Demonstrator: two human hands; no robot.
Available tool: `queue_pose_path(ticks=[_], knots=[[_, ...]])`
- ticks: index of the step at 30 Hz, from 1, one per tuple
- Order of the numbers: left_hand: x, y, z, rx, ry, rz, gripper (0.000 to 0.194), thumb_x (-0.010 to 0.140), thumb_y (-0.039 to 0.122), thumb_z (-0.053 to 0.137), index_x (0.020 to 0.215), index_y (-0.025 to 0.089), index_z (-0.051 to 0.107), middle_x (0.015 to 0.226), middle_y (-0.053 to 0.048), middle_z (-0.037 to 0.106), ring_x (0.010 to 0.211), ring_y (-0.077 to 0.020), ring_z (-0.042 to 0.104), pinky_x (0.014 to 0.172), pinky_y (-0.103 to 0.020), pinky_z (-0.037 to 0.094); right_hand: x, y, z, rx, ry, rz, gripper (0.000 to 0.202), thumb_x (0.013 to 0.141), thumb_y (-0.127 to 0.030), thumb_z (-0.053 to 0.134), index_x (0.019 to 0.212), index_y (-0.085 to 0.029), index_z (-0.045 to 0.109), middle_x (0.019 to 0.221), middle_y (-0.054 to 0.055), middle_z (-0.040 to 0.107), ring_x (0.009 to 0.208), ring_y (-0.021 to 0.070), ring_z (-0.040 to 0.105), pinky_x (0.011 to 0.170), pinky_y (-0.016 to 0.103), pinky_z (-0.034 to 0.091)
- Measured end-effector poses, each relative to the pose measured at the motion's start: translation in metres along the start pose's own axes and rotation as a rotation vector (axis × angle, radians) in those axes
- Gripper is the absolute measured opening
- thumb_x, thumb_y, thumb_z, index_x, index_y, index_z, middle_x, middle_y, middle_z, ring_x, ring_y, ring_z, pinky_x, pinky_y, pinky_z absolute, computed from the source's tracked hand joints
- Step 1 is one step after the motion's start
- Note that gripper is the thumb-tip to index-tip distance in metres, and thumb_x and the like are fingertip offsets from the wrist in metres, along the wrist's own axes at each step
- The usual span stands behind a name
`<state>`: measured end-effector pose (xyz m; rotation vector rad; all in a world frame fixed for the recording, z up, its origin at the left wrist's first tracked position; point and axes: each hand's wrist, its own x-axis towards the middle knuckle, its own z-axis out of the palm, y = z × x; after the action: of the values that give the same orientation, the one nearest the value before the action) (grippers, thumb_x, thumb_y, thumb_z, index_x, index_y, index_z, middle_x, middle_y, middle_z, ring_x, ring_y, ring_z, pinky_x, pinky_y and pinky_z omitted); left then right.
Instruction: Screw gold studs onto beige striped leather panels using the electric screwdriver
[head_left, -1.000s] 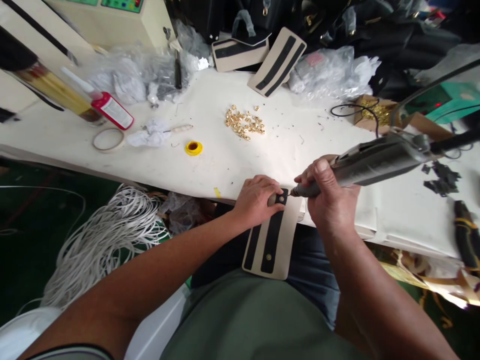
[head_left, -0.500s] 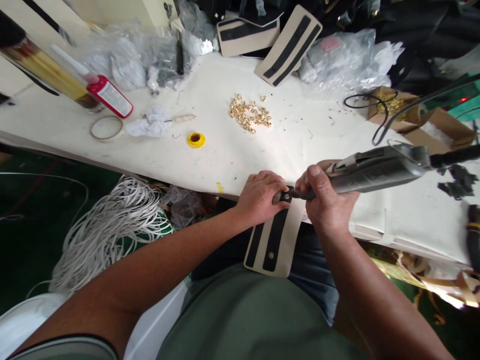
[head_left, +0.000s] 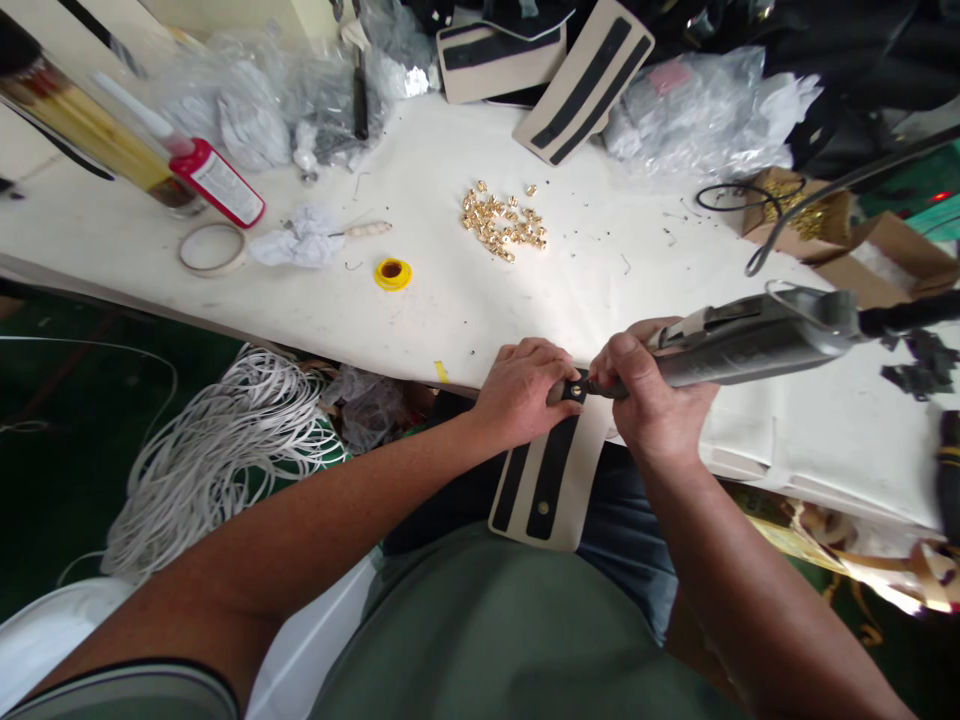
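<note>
Comparing with a second ago, we see the power tool (head_left: 757,338) nosed in closer: its thin bit showed beside the strip end then, and now the collar sits right up at it, bit hidden. For the work in hand, we take this to mean the tool is lined up on, or into, the strip end; whether the bit turns, we can't tell. The view has also shifted a little; the panel (head_left: 576,480) keeps its place at lower centre, over the lap, top end by the table (head_left: 337,310) edge.

Left hand (head_left: 523,392): centre of frame, forearm in from lower left, back of hand up. Its thumb and fingertips are closed in a pinch about the upper end of the dark strip (head_left: 553,465), gripping the panel there. A small round fitting (head_left: 576,392) shows between them; a second stud (head_left: 544,508) sits lower on the strip.

Right hand (head_left: 656,405): just right of centre, forearm up from lower right. We see it wrapped firmly around the tool's front, thumb along the top, tool near level and pointing left.

Above both hands, loose gold pieces (head_left: 501,222) lie in a heap, upper centre; yellow spool (head_left: 393,273) to their left.
</note>
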<state>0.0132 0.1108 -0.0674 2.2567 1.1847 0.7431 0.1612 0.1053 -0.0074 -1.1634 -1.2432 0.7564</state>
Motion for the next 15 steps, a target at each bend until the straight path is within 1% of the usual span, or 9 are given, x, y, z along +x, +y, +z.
queue_pose_path(ticks=[5,12,15], knots=[[0.0006,0.0003,-0.0002,0.005,-0.007,-0.003,0.033,0.079,0.041,0.082,0.105,0.026,0.067,0.125,-0.003,0.070,0.127,-0.0285,0.053,0.099,-0.046,0.041,0.0017,0.0017,0.0000,-0.027,-0.045,0.006,0.038,0.084,-0.040,0.074,0.062,-0.022,0.050,0.057,-0.003,0.054,0.050,0.0130,0.053,0.053,0.030,0.052],[0.0007,0.0024,-0.0005,0.026,-0.020,-0.010,0.030,0.080,0.039,0.081,0.104,0.026,0.067,0.124,-0.004,0.069,0.128,-0.0293,0.052,0.099,-0.046,0.040,0.0021,-0.0007,0.0009,-0.052,-0.104,0.038,0.032,0.082,-0.037,0.072,0.063,-0.022,0.051,0.059,-0.002,0.054,0.053,0.0139,0.053,0.054,0.030,0.050],[0.0005,0.0033,-0.0008,0.027,-0.019,-0.014,0.029,0.080,0.038,0.081,0.103,0.026,0.067,0.122,-0.004,0.069,0.126,-0.0291,0.052,0.098,-0.046,0.041,0.0030,-0.0002,0.0015,-0.051,-0.105,0.038,0.030,0.082,-0.035,0.071,0.063,-0.022,0.051,0.059,-0.002,0.053,0.053,0.0138,0.052,0.053,0.030,0.049]])
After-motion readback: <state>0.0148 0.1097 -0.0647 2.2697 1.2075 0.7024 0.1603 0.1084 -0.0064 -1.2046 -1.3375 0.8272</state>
